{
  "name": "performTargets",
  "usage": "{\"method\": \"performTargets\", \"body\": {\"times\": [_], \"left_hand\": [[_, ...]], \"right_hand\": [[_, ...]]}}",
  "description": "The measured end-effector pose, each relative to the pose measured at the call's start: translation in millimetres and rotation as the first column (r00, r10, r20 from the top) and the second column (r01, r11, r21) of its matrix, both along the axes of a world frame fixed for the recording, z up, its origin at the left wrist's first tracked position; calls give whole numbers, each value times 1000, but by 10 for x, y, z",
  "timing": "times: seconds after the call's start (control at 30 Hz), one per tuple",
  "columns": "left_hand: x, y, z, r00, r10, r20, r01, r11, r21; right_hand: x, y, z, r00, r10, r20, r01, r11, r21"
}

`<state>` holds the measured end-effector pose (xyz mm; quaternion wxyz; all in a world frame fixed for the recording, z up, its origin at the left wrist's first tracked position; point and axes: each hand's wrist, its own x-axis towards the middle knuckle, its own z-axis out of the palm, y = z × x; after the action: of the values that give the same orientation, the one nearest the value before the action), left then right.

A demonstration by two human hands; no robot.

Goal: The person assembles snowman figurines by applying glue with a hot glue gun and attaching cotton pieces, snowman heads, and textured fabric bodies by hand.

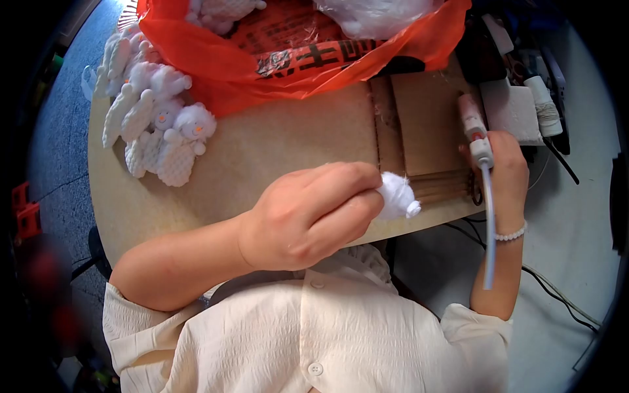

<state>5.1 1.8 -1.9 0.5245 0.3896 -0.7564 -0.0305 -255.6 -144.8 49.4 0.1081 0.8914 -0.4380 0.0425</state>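
Observation:
Near the table's front edge, my left hand is closed in a pinch on a small white fluffy doll part. A little white knob sticks out of its lower right end, and my fingers hide its left side. Over at the right, my right hand is wrapped around a glue gun, its fingers partly hidden behind it. From the gun's rear a long translucent glue stick points back toward me. The two hands are well apart. Finished-looking white plush snowman dolls with orange noses lie piled at the table's left.
A red plastic bag holding white plush pieces and a clear bag covers the back of the table. Brown cardboard lies right of centre. A white block and a thread spool stand at the right; cables hang below.

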Motion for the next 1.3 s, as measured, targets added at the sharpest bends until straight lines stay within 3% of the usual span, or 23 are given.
{"method": "performTargets", "body": {"times": [0.13, 0.23, 0.27, 0.37, 0.6, 0.8, 1.0, 1.13, 1.3], "left_hand": [[9, -3, 23, 1000, -9, 16, 9, 1000, -5], [14, -3, 26, 1000, -8, 30, 9, 1000, -15], [17, -7, 31, 999, -11, 42, 12, 1000, -21], [10, -15, 21, 998, -25, 54, 27, 999, -30], [3, 5, 21, 998, -2, 66, 6, 998, -64], [0, -8, 2, 999, -51, 20, 51, 999, 5], [-29, -12, 40, 999, -21, -30, 24, 993, 119], [-36, -1, 32, 995, -9, -101, 28, 981, 192], [-32, 11, 26, 981, 41, -188, 14, 959, 283]], "right_hand": [[104, 178, 115, 998, 1, -57, 6, 992, 124], [325, 381, 261, 939, 139, 314, -189, 973, 132], [348, 459, 318, 896, 41, 443, -184, 941, 285], [453, 552, 302, 781, -8, 625, -369, 801, 471], [615, 518, 197, 728, -113, 677, -505, 579, 640], [660, 568, 261, 740, -73, 668, -519, 571, 637], [725, 699, 361, 719, 108, 687, -555, 685, 473], [747, 770, 290, 710, 421, 565, -553, 830, 77], [719, 922, 91, 740, 596, 313, -521, 802, -293]]}}
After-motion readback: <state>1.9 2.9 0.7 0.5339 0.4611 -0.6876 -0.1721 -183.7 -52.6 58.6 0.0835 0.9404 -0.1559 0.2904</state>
